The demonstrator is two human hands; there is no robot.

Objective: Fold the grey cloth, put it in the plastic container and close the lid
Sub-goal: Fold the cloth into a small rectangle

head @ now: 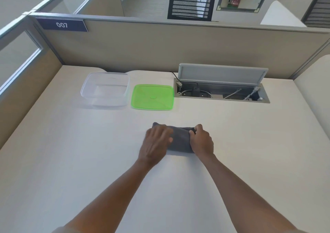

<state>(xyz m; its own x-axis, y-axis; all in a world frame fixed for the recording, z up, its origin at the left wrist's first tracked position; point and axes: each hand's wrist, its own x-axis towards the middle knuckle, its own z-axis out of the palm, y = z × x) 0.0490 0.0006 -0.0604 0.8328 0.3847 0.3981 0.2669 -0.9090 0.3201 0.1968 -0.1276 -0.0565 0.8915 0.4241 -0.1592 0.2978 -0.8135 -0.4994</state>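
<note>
The grey cloth [179,139] lies on the white desk [71,152] as a small folded bundle, near the middle of the surface. The left hand [156,143] rests flat on the bundle's left part, fingers extended and slightly blurred. The right hand [201,140] is closed on the bundle's right end, fingers curled over the fabric edge.

Further back on the desk, well apart from the cloth, stands the clear plastic container [105,89]; it is uncovered and nothing shows inside it. The green lid [152,97] lies flat on the desk just beside the container's right side. To the right of the lid, a recessed cable tray [221,91] with its grey flap raised holds sockets, plugs and cables
</note>
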